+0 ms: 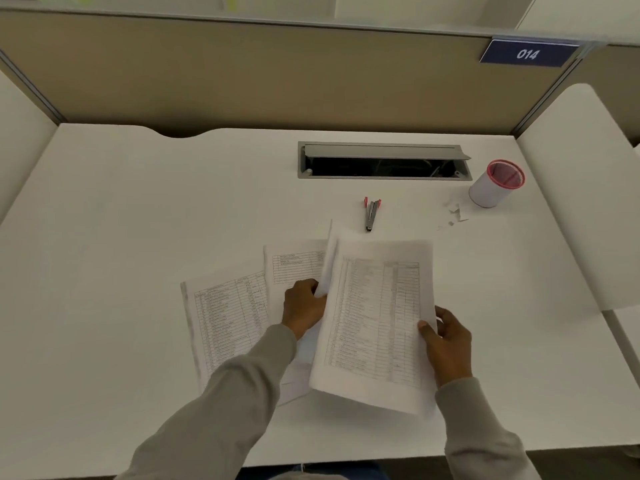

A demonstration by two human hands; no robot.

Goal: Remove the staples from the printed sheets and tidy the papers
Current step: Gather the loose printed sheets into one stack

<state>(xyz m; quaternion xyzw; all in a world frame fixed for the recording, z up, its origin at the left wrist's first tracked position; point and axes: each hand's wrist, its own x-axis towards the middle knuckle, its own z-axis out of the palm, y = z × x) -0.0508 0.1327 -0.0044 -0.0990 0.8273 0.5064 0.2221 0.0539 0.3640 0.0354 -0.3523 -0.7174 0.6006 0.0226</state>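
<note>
I hold a printed sheet with a table (pixel 375 320) lifted off the white desk (pixel 138 220). My right hand (pixel 448 344) grips its right edge, thumb on top. My left hand (pixel 303 306) pinches the left edge, where the paper curls upward. Two more printed sheets lie flat to the left: one angled (pixel 225 323), one further back (pixel 294 265), partly under my left hand and the held sheet. A grey staple remover with pink handles (pixel 371 213) lies on the desk beyond the papers.
A white cup with a pink rim (pixel 495 185) stands at the right rear, with small paper scraps (pixel 457 213) beside it. An open grey cable hatch (pixel 381 161) is set into the desk's back. A beige partition with a "014" tag (pixel 528 54) closes the rear.
</note>
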